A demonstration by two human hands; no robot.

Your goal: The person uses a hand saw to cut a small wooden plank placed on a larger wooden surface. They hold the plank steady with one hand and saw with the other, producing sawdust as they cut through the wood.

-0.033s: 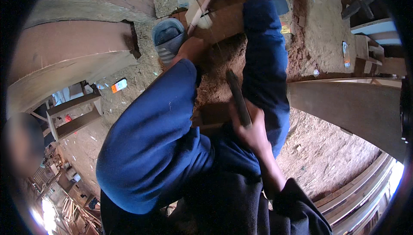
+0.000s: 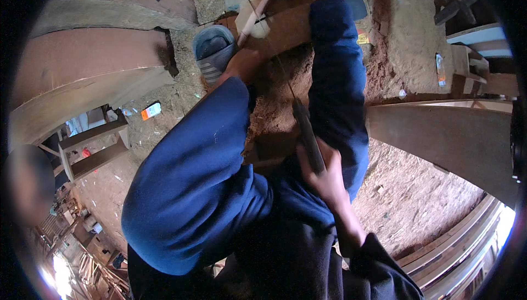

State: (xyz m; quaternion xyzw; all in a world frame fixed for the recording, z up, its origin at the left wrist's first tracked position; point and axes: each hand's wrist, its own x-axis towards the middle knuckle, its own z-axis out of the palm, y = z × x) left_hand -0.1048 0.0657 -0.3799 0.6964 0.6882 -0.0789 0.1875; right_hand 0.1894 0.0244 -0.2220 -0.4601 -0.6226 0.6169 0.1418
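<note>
My right hand [image 2: 326,174] is wrapped round the dark handle [image 2: 308,135] of a saw, low between my legs. Its long, thin blade [image 2: 282,69] shows almost edge-on and runs away from me toward a pale strip of wood [image 2: 259,6]. That strip slants across a brown board [image 2: 291,28] near my left foot, which wears a grey-blue slipper [image 2: 211,58]. Whether the blade touches the strip I cannot tell. No part of my left hand shows.
My blue-trousered legs [image 2: 186,174] flank the saw. Large wooden pieces [image 2: 93,64] stand at the left, and a broad board [image 2: 444,141] at the right. A small wooden stool [image 2: 93,141] is at left. Litter and a white-orange packet [image 2: 151,110] lie on the dirt floor.
My right hand and the saw handle have shifted slightly toward my body and a little to the right. The pale wooden strip stays in place.
</note>
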